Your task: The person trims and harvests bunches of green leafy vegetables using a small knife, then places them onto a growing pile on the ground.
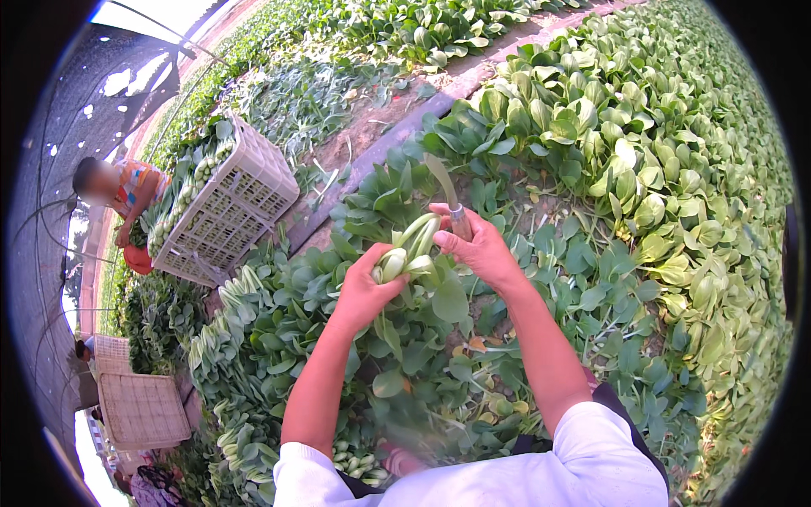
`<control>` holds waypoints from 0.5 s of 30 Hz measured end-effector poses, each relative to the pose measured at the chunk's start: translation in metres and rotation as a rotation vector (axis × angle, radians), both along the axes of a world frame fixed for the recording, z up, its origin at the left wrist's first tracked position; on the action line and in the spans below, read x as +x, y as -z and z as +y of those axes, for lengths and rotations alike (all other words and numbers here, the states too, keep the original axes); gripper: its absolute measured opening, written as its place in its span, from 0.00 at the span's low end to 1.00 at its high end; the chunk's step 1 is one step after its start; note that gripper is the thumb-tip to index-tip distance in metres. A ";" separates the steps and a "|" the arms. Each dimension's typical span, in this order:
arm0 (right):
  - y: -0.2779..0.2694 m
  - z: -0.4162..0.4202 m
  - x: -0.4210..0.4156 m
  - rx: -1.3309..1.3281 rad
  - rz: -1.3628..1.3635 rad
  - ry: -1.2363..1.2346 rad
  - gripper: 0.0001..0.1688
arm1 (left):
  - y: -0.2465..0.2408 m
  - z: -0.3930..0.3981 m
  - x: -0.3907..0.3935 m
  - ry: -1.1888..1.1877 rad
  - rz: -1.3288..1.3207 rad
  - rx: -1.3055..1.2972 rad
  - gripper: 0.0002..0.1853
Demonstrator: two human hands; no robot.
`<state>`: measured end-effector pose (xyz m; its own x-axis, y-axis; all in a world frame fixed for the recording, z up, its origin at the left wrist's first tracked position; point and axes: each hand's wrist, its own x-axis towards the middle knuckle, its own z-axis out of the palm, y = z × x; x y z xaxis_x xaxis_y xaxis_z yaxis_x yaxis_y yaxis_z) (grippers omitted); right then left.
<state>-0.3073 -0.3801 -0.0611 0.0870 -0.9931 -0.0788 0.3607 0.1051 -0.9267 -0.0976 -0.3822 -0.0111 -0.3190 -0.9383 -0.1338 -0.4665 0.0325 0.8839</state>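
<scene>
My left hand (374, 285) is closed around a small green leafy vegetable (415, 250) with pale stalks, which looks like bok choy. Close beside it, my right hand (475, 244) grips the wooden handle of a curved knife (443, 177), its blade pointing up and away from me. The fingers of the right hand are next to the vegetable's bent stalks; whether they touch cannot be told. Cut bok choy (234, 317) lies in a row to my left, stalks facing outward. Loose leaves (507, 380) cover the ground below my hands.
Growing bok choy (633, 158) stands ahead and right. A long flat strip (393, 139) runs diagonally past the bed. At left, a person (136, 184) is beside a plastic crate (234, 203) packed with greens. More crates (142, 412) and people (155, 485) are at lower left.
</scene>
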 end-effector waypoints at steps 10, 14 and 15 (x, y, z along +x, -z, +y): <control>-0.007 0.007 -0.003 -0.352 0.846 0.633 0.21 | 0.031 0.004 0.005 -0.187 0.171 -0.018 0.25; 0.009 0.010 -0.054 -0.111 0.919 0.595 0.27 | 0.041 0.003 0.007 -0.199 0.122 0.040 0.23; 0.006 0.012 -0.050 -0.113 0.908 0.416 0.27 | 0.040 0.006 0.004 -0.196 0.071 0.017 0.23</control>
<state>-0.3572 -0.3681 -0.0673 -0.3145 -0.9368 0.1534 -0.4993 0.0258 -0.8660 -0.0939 -0.3761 -0.0511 -0.1396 -0.9811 -0.1341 -0.3986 -0.0683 0.9146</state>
